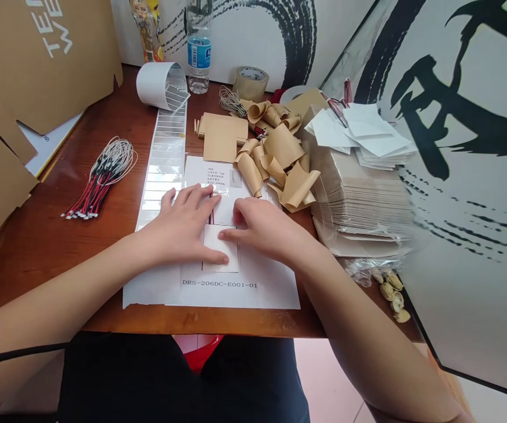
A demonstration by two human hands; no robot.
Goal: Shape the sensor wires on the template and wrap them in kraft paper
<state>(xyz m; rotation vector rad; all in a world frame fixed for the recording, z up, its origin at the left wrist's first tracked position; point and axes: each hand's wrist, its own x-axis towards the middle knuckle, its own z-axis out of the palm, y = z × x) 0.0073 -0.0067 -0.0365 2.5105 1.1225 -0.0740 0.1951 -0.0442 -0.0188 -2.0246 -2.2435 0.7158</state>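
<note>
A small white card (pixel 220 258), with a second white panel above it and a dark red wire strip between, lies on a printed white sheet (pixel 239 296). My left hand (pixel 187 226) lies spread over the card's left side, its fingers on the upper panel and its thumb on the lower one. From the right, my right hand (pixel 266 228) reaches in with fingers curled at the card's edge and thumb on the lower panel. Its fingertips are partly hidden.
A bundle of red-and-white wires (pixel 103 176) lies left. Behind are a label roll (pixel 151 85), a water bottle (pixel 199 56) and packing tape (pixel 251 82). Curled brown paper pieces (pixel 284 147) and a bagged stack of cards (pixel 363 194) stand right. A cardboard box (pixel 46 100) borders the left.
</note>
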